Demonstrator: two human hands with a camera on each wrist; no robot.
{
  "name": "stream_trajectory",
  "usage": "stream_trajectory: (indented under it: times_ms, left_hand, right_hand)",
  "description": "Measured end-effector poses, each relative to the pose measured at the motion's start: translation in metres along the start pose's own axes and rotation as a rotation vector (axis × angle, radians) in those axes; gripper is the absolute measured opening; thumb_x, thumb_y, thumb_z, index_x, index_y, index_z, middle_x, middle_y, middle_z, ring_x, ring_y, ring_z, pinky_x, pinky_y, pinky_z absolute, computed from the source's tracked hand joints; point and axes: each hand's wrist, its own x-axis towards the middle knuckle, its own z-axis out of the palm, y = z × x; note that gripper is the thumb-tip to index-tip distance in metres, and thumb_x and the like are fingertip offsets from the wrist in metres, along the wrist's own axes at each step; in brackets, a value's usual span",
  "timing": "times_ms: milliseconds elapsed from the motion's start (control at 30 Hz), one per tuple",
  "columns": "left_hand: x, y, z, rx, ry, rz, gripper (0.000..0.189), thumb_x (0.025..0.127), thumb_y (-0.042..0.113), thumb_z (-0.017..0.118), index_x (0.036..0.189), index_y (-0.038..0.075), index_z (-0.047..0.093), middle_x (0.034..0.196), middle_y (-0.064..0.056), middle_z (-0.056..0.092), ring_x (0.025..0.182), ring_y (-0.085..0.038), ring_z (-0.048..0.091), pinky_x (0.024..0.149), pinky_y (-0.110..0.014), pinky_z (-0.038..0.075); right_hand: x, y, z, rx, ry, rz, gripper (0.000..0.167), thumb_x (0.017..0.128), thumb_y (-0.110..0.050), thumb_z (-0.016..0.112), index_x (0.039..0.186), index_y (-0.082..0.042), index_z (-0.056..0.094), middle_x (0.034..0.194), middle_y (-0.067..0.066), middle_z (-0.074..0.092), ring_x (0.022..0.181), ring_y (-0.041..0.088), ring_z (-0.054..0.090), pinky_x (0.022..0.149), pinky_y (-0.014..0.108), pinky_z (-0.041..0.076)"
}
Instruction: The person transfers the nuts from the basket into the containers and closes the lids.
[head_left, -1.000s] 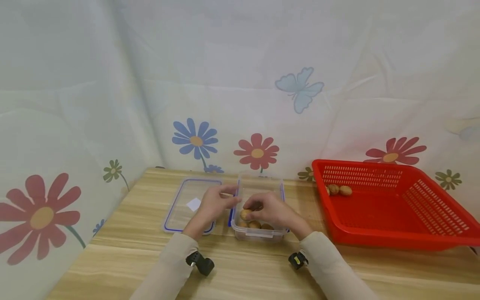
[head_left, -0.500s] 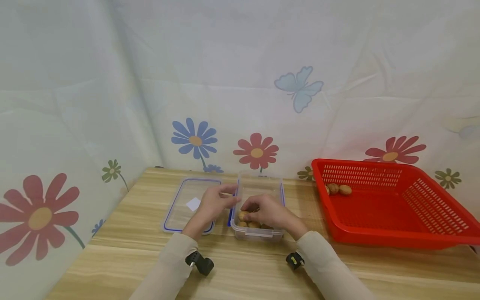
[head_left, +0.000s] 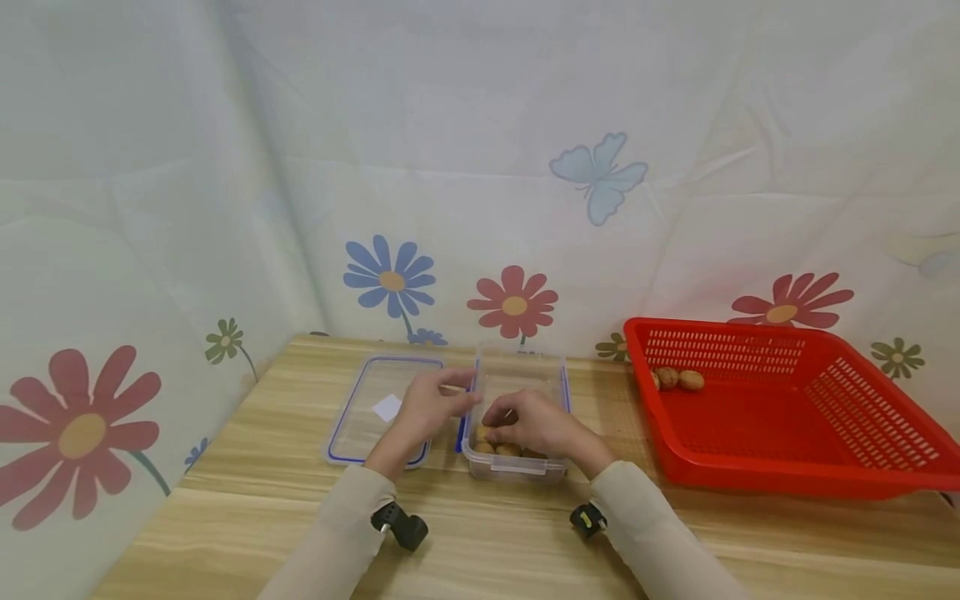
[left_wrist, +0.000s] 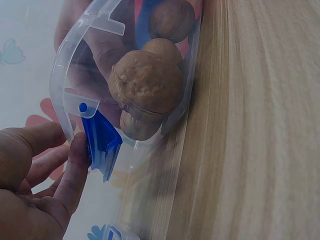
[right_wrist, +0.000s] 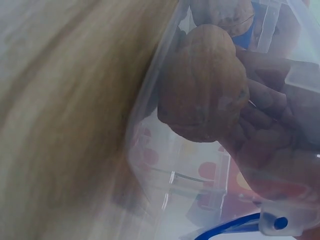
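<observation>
A clear plastic food container (head_left: 517,470) with blue latches stands on the table. My left hand (head_left: 433,403) holds its left side, with the thumb against the outer wall close to a blue latch (left_wrist: 101,145) and the index finger at the rim. Inside the container is my right hand (head_left: 538,423), its thumb and fingers around a walnut (head_left: 482,433) low in the front left corner. Several walnuts (left_wrist: 150,82) lie along the front end of the container, seen through its wall in both wrist views. The right fingertips are partly hidden behind the walnuts in the right wrist view.
The container's clear lid (head_left: 360,417), with a blue seal and a white label, lies flat to the left. A red plastic basket (head_left: 757,467) stands at the right with several walnuts (head_left: 678,379) in its far left corner. A flowered curtain (head_left: 450,200) hangs behind the wooden table (head_left: 480,550).
My right hand has moved slightly left and lowered the walnut into the front left corner of the container. My left hand has stayed at the container's side.
</observation>
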Motion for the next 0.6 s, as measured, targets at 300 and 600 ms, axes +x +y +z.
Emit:
stream_trajectory:
  times_ms: [300, 600]
  left_hand:
    - [-0.0005, -0.0004, -0.0002, -0.004, 0.001, 0.000, 0.040, 0.098, 0.009, 0.078, 0.136, 0.002, 0.071, 0.127, -0.014, 0.073, 0.101, -0.028, 0.076, 0.088, -0.045, 0.061]
    - [-0.0008, -0.0017, 0.0005, -0.006, 0.001, 0.014, 0.041, 0.098, 0.008, 0.078, 0.137, 0.001, 0.070, 0.128, -0.015, 0.073, 0.101, -0.029, 0.076, 0.089, -0.046, 0.061]
  right_hand:
    - [-0.0010, -0.0015, -0.0005, 0.015, -0.008, 0.022, 0.012, 0.099, -0.012, 0.078, 0.110, -0.009, 0.080, 0.099, -0.006, 0.076, 0.086, 0.012, 0.065, 0.083, 0.033, 0.057]
    - [-0.0057, -0.0074, -0.0059, 0.042, 0.009, 0.063, 0.016, 0.099, -0.009, 0.077, 0.114, -0.006, 0.079, 0.103, -0.001, 0.077, 0.089, 0.014, 0.066, 0.084, 0.035, 0.058]
